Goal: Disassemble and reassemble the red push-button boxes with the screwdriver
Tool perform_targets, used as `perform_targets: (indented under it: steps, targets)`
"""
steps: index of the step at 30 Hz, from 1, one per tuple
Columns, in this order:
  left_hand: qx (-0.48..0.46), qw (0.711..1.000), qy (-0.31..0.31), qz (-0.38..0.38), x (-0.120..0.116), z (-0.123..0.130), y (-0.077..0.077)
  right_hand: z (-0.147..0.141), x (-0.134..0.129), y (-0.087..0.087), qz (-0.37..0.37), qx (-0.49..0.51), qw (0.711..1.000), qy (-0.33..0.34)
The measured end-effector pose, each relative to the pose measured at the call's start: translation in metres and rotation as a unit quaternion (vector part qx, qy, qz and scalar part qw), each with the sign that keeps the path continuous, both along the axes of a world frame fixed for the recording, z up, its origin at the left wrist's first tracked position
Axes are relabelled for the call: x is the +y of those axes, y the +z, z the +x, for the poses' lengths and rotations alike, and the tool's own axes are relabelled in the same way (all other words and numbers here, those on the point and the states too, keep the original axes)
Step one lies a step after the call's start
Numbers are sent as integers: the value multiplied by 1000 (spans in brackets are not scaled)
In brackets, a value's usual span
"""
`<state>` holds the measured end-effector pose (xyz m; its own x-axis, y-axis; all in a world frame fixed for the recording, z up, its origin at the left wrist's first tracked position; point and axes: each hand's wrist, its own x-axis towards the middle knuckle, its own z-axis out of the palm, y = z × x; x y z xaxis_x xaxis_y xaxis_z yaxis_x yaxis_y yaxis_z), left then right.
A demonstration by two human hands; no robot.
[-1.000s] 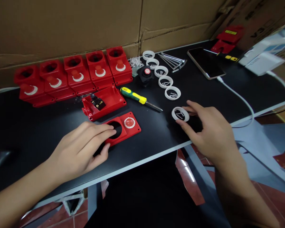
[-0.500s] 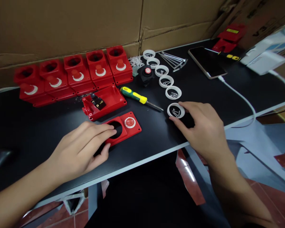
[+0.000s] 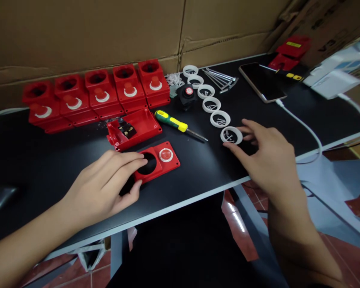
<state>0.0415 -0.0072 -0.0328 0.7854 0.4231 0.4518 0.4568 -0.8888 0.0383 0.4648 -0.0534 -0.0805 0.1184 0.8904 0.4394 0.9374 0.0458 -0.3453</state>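
Note:
My left hand (image 3: 108, 182) grips the left end of a flat red cover (image 3: 169, 160), which has a large round hole and a red button in a white ring. Behind it lies an open red housing (image 3: 144, 126) with a black switch part (image 3: 126, 129) inside. A green and yellow screwdriver (image 3: 175, 123) points right. My right hand (image 3: 265, 154) is at the nearest white ring (image 3: 240, 138), thumb at its front edge and fingers apart at its right side. Small screws (image 3: 229, 137) lie within that ring.
Several red housings (image 3: 130, 90) stand in a row at the back left. More white rings (image 3: 220, 119) with screws run backward beside a black knob (image 3: 187, 96) and long bolts (image 3: 219, 78). A phone (image 3: 261, 82) with a cable lies right; a mouse (image 3: 1, 196) sits left.
My right hand and the nearest white ring with its screws have moved to the right, away from the screwdriver tip. The right fingers have opened somewhat. My left hand stays on the cover.

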Motion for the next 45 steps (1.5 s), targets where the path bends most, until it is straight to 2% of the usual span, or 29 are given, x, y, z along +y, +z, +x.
perform_targets:
  steps: [8, 15, 21, 24, 28, 30, 33, 39, 41, 43, 45]
  targets:
    - [33, 992, 108, -56, 3, -3, -8, 3, 4, 0, 9, 6, 1000, 19]
    - [35, 992, 89, -82, 4, -2, -13, 4, 9, -9, 41, 34, 998, 32]
    - [18, 993, 73, -96, 3, 2, -14, 5, 9, -9, 50, 44, 998, 20]
    - [-30, 990, 76, -114, 6, 0, -11, 6, 10, -8, 64, 44, 997, 16]
    - [-166, 981, 77, -63, 21, -12, -11, 7, 12, -8, 67, 39, 997, 17]
    - [-257, 959, 86, -80, 30, -19, -12, 6, 12, -6, 60, 38, 997, 18]
    - [-316, 934, 92, -139, 40, -24, -14, 5, 11, -4, 42, 40, 998, 11]
    - [-454, 883, 94, -77, 53, -9, -23, 7, 10, -5, 34, 42, 998, 15]
    - [-422, 890, 135, -109, 57, -3, -30, 8, 10, -5, 39, 39, 998, 20]
    - [-347, 903, 184, -174, 61, 0, -38, 7, 9, -5, 43, 40, 998, 24]
    - [-295, 909, 211, -207, 63, 1, -44, 7, 9, -4, 46, 44, 998, 29]
